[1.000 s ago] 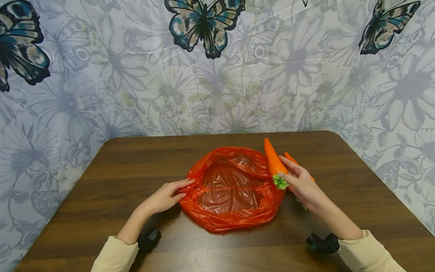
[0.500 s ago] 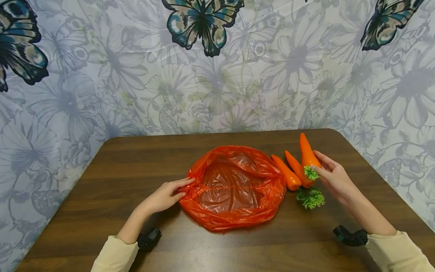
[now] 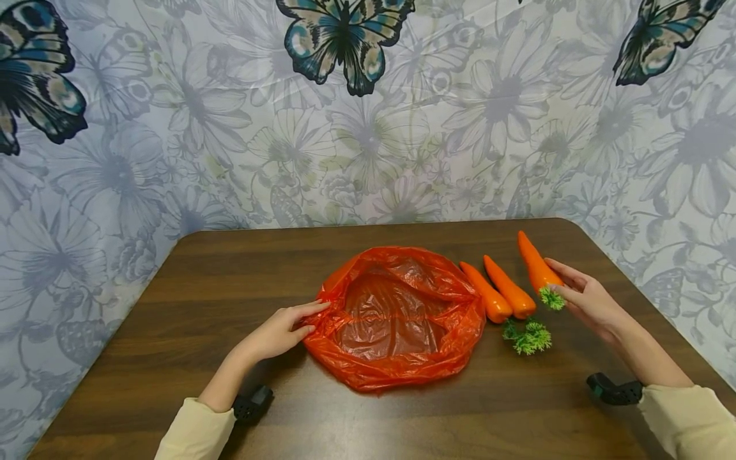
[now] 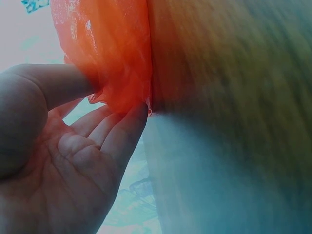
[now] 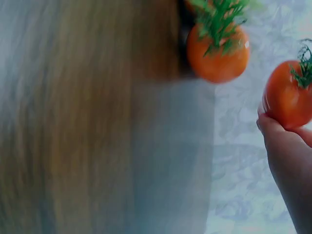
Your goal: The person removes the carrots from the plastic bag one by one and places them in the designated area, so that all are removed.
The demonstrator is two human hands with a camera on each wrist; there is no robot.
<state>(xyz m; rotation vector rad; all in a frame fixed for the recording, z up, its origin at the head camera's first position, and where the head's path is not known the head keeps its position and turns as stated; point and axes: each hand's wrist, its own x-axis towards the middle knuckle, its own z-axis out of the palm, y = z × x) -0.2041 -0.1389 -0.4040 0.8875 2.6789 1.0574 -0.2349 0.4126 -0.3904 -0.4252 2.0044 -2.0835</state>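
Note:
A red plastic bag (image 3: pixel 391 374) stands with its mouth wide open at the middle of the table. My left hand (image 3: pixel 280 333) holds its left rim; in the left wrist view the film lies between the thumb and fingers (image 4: pixel 124 131). To the right, my right hand (image 3: pixel 598 310) holds an orange carrot (image 3: pixel 536 260) by its thick end, green top toward me, tip pointing away. Two more carrots, a left one (image 3: pixel 487 295) and a right one (image 3: pixel 510 289), lie side by side next to the bag, their leafy tops (image 3: pixel 528 337) nearest me. The right wrist view shows the held carrot (image 5: pixel 287 100) between thumb and fingers.
The brown wooden table (image 3: pixel 253 255) has its far edge close to a wall hanging (image 3: pixel 368 166) with flowers and butterflies. A black device sits at each wrist, one left (image 3: pixel 253 404) and one right (image 3: pixel 615 390).
My right hand has carried its carrot rightward, away from the bag and past the other two carrots, and its tip now leans further left. The left hand and bag have stayed put.

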